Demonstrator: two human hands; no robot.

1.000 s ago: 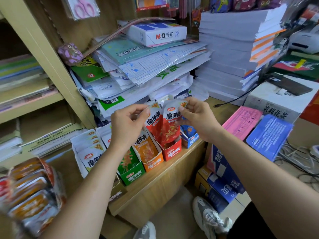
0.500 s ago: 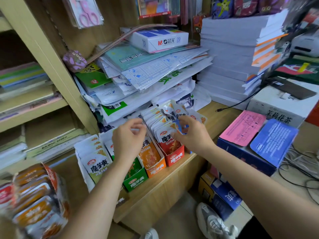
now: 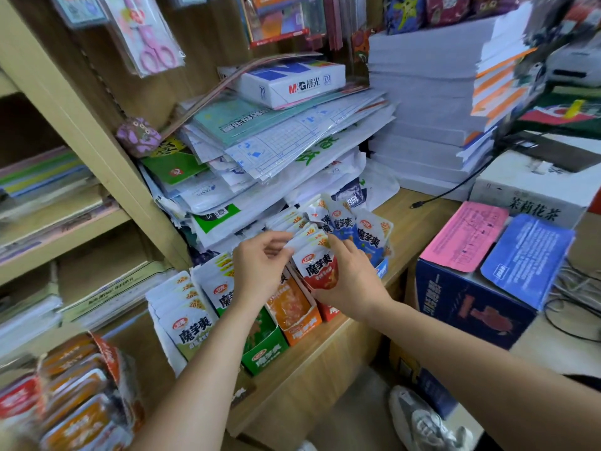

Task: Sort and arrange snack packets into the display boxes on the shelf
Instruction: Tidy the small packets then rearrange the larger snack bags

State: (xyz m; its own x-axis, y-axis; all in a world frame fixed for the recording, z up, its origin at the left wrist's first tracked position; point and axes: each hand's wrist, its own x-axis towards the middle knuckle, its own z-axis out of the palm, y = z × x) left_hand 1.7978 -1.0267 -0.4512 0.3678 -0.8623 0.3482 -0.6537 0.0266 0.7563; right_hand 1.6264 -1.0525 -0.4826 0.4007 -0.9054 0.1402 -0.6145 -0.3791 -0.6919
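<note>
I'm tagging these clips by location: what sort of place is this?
Probably a small stationery shop that also sells snacks: pink-handled scissors in hanging packaging, a white M&G copy-paper ream, and coloured cardboard display boxes holding white foil snack packets on the wooden shelf.

Bright even light, soft shadows; edges bowed, lower-left corner blurred

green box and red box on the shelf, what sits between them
The orange box stands between the green box and the red box, as the head view shows.
</note>
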